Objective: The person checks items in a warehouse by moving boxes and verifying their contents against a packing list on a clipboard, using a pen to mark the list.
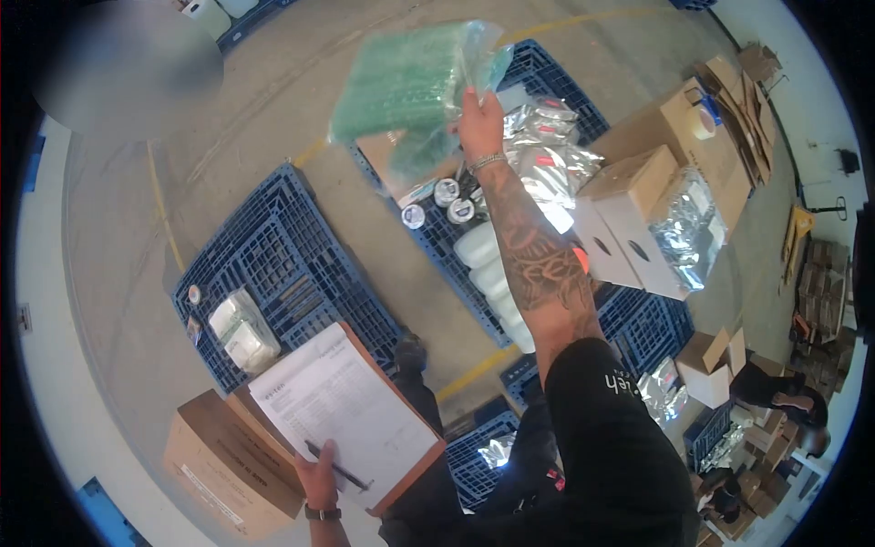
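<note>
My right hand (480, 126) reaches far forward, its fingers closed on the edge of a clear plastic bag with green contents (401, 77). The bag is raised above a blue pallet holding several goods. Down at the left, my left hand (317, 479) grips a clipboard (428, 456) with printed sheets (346, 401) on it. A black pen (339, 467) lies across the paper by my left thumb. Close to my right forearm are silver foil pouches (547, 164), white-lidded containers (460, 211) and translucent white containers (488, 264).
A blue pallet (283, 242) on the left carries a white wrapped pack (244, 333). Cardboard boxes stand at the lower left (228, 456) and right (629, 219). More boxes and people (784, 401) are at the far right.
</note>
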`<state>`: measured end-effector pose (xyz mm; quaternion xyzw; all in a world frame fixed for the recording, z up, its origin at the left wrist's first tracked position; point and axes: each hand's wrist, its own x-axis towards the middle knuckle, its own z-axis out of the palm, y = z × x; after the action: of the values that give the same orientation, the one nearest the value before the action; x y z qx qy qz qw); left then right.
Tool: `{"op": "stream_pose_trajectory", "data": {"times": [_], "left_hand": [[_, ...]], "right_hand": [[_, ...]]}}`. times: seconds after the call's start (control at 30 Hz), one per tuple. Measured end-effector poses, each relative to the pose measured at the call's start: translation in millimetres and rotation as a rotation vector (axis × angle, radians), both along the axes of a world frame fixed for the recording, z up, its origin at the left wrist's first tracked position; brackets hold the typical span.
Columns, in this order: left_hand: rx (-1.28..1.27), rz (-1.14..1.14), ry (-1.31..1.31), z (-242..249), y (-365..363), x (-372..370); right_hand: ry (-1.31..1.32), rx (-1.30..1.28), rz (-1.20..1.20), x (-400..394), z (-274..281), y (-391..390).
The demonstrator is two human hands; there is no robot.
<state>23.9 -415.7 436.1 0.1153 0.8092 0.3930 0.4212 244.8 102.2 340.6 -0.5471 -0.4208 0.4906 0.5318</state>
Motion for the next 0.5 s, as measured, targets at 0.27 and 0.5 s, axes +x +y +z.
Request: {"op": "stream_pose_trajectory", "data": {"times": [0.27,0.5], "left_hand": [[-0.078,0.041,-0.009,-9,4,-24],[-0.1,-0.005,-0.049,-8,5,-35]], "right_hand": [[-0.466,-0.143,-0.097,-31,-239,-37],[-0.706,-0.091,0.007,-17,-323,-58]]}}
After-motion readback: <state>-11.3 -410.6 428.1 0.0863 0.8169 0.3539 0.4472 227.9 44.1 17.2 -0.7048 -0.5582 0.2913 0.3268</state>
